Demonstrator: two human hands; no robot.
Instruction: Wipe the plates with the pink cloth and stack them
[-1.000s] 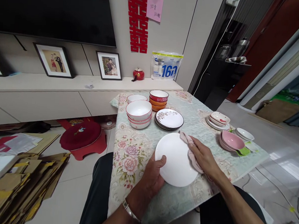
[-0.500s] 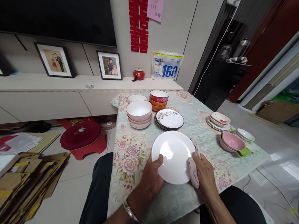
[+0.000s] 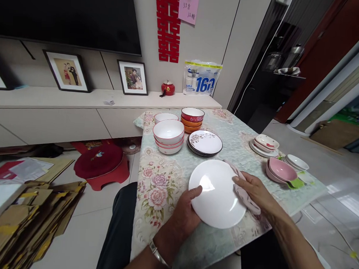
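A glossy white plate [image 3: 216,199] is held above the near edge of the table, face up and slightly tilted. My left hand [image 3: 188,208] grips its left rim, thumb on the top and fingers underneath. At the right rim, my right hand [image 3: 251,191] pinches a pale pink cloth [image 3: 245,197] folded over the edge, thumb on the upper side; its other fingers are mostly hidden. Just beyond the plate lies a stack of dark-rimmed white plates with a brown flower pattern [image 3: 207,143]. Red-rimmed white bowls [image 3: 168,133] stand stacked to the left of it.
Behind the patterned plates are stacked red and orange bowls [image 3: 192,119]. At the table's right stand small heart-patterned dishes [image 3: 267,142], pink bowls [image 3: 282,170] and white bowls [image 3: 297,162]. A floral tablecloth [image 3: 156,193] covers the table. A red stool [image 3: 99,160] and flattened cardboard [image 3: 11,226] lie left.
The white plate has shifted a little to the right and turned. My right hand with the cloth has moved right and slightly up along the rim, its wrist now angled more sideways.
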